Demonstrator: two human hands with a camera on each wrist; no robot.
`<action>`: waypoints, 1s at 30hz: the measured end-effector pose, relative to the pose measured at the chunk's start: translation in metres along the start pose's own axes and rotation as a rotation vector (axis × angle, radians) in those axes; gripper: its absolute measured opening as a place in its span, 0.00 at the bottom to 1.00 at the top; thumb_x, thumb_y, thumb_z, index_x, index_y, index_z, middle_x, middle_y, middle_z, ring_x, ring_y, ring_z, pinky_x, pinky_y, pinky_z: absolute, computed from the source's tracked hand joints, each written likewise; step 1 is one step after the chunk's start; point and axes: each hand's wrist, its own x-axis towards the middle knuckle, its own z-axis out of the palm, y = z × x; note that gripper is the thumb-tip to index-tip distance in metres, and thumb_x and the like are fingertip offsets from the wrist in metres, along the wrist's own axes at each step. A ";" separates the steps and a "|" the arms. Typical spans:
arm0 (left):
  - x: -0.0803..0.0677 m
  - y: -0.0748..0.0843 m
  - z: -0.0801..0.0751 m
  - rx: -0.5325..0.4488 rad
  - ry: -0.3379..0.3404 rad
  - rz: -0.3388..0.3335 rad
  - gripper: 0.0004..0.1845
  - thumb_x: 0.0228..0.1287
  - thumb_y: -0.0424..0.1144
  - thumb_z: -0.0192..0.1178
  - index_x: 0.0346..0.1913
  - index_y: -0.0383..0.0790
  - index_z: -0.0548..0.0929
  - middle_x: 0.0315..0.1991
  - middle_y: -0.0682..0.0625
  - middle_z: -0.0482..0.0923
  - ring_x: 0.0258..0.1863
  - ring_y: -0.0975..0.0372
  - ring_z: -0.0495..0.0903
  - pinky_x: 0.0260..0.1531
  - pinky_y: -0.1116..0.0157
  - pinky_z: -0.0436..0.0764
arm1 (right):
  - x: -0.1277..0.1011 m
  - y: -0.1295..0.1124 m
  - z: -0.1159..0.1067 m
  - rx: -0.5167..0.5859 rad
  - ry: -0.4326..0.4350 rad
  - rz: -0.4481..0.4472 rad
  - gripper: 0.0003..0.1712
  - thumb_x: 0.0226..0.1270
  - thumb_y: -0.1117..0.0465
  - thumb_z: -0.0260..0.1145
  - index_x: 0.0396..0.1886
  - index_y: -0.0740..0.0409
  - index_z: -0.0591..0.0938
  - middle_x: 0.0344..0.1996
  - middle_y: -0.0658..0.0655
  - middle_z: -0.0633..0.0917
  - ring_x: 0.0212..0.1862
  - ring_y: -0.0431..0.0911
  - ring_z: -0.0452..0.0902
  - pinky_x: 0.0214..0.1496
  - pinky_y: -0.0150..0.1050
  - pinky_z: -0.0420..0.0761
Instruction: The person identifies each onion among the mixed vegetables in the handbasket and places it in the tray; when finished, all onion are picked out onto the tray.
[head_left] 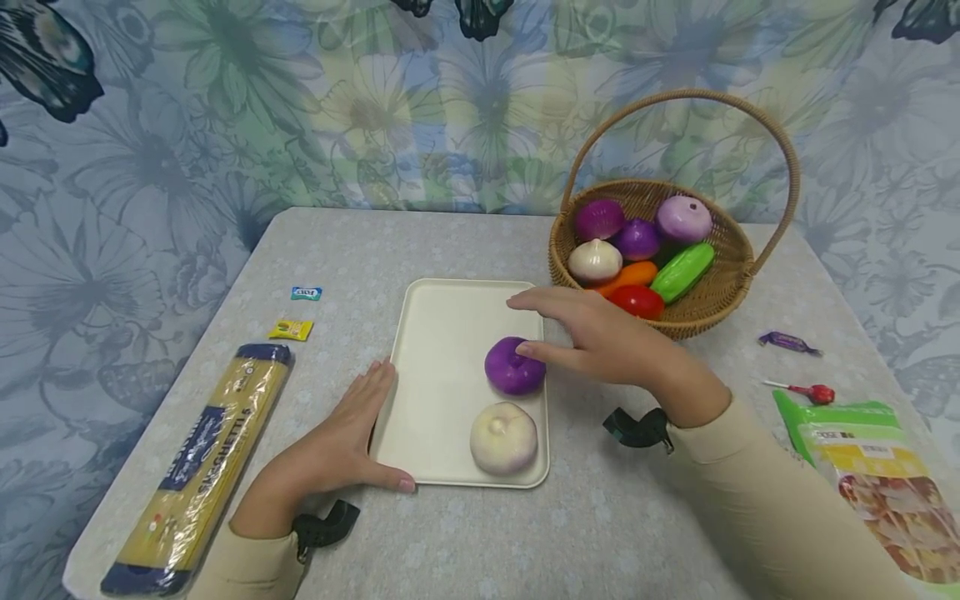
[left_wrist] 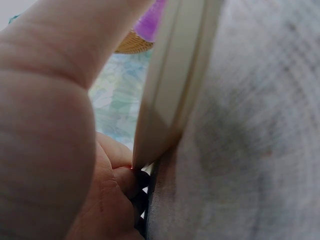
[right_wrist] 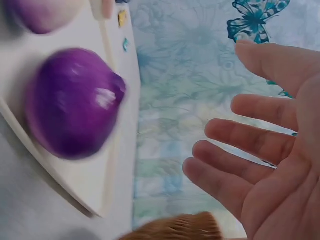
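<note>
A cream tray lies mid-table with a purple onion and a pale white onion on its right side. My left hand lies flat against the tray's left edge, fingers straight and thumb along the front rim. My right hand hovers open just right of the purple onion. In the right wrist view its spread fingers stand apart from the onion and hold nothing. Behind it stands a wicker basket with several toy vegetables.
A spaghetti pack lies at the front left, with two small sweet packets behind it. On the right are a purple candy, a red lollipop and a green snack bag. Floral cloth hangs behind the table.
</note>
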 end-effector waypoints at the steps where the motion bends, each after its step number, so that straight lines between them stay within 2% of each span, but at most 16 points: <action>1: 0.000 0.000 0.000 0.001 0.001 0.000 0.87 0.31 0.70 0.85 0.85 0.32 0.39 0.85 0.40 0.33 0.83 0.51 0.30 0.79 0.46 0.35 | 0.001 0.000 -0.005 -0.012 0.007 -0.004 0.31 0.72 0.57 0.75 0.69 0.65 0.79 0.65 0.59 0.82 0.69 0.52 0.75 0.72 0.50 0.72; 6: -0.001 -0.002 0.000 0.004 0.004 0.004 0.87 0.31 0.70 0.85 0.85 0.32 0.40 0.85 0.39 0.33 0.83 0.50 0.30 0.79 0.46 0.35 | 0.006 0.006 -0.031 -0.093 0.066 -0.020 0.30 0.70 0.60 0.76 0.68 0.65 0.80 0.64 0.59 0.83 0.66 0.52 0.77 0.69 0.51 0.75; 9: -0.001 -0.002 0.000 0.004 0.006 0.007 0.87 0.31 0.71 0.85 0.85 0.32 0.40 0.85 0.39 0.33 0.83 0.50 0.30 0.79 0.46 0.35 | 0.009 0.015 -0.046 -0.135 0.106 -0.012 0.29 0.69 0.61 0.77 0.66 0.65 0.81 0.59 0.59 0.85 0.57 0.52 0.82 0.60 0.51 0.80; 13: -0.001 -0.002 0.000 -0.002 0.003 0.006 0.87 0.31 0.71 0.85 0.85 0.32 0.40 0.85 0.40 0.33 0.83 0.50 0.30 0.79 0.46 0.35 | 0.011 0.026 -0.067 -0.173 0.096 0.100 0.30 0.71 0.57 0.76 0.68 0.63 0.80 0.58 0.57 0.84 0.56 0.51 0.82 0.57 0.51 0.81; 16: 0.000 -0.002 0.000 -0.001 0.002 0.010 0.87 0.32 0.71 0.85 0.85 0.32 0.40 0.85 0.39 0.33 0.83 0.50 0.30 0.79 0.47 0.35 | 0.012 0.033 -0.084 -0.209 0.053 0.203 0.33 0.73 0.51 0.74 0.71 0.62 0.78 0.63 0.58 0.82 0.63 0.54 0.78 0.63 0.55 0.79; 19: 0.000 -0.002 0.000 0.004 0.005 0.016 0.87 0.32 0.71 0.84 0.84 0.31 0.40 0.85 0.38 0.33 0.83 0.50 0.30 0.79 0.48 0.34 | 0.015 0.041 -0.100 -0.239 0.017 0.274 0.35 0.74 0.48 0.72 0.72 0.62 0.77 0.65 0.61 0.81 0.65 0.59 0.76 0.66 0.60 0.76; 24: 0.000 -0.002 0.001 0.014 0.004 0.011 0.87 0.32 0.72 0.84 0.84 0.30 0.40 0.85 0.38 0.33 0.83 0.50 0.30 0.79 0.49 0.34 | 0.020 0.059 -0.121 -0.226 -0.029 0.413 0.40 0.76 0.45 0.69 0.76 0.65 0.71 0.71 0.68 0.74 0.71 0.67 0.67 0.73 0.65 0.66; 26: 0.000 -0.002 0.000 0.016 0.003 0.011 0.87 0.32 0.72 0.83 0.84 0.30 0.40 0.85 0.38 0.33 0.83 0.50 0.30 0.79 0.49 0.34 | 0.021 0.067 -0.127 -0.223 -0.038 0.453 0.43 0.77 0.44 0.68 0.78 0.67 0.69 0.72 0.70 0.71 0.72 0.69 0.65 0.74 0.66 0.63; 30: 0.000 -0.002 0.000 0.017 -0.001 0.011 0.87 0.32 0.72 0.83 0.84 0.30 0.40 0.85 0.38 0.33 0.83 0.49 0.30 0.79 0.49 0.34 | 0.024 0.078 -0.134 -0.231 -0.048 0.496 0.45 0.76 0.41 0.67 0.79 0.66 0.67 0.74 0.71 0.70 0.71 0.70 0.66 0.72 0.68 0.64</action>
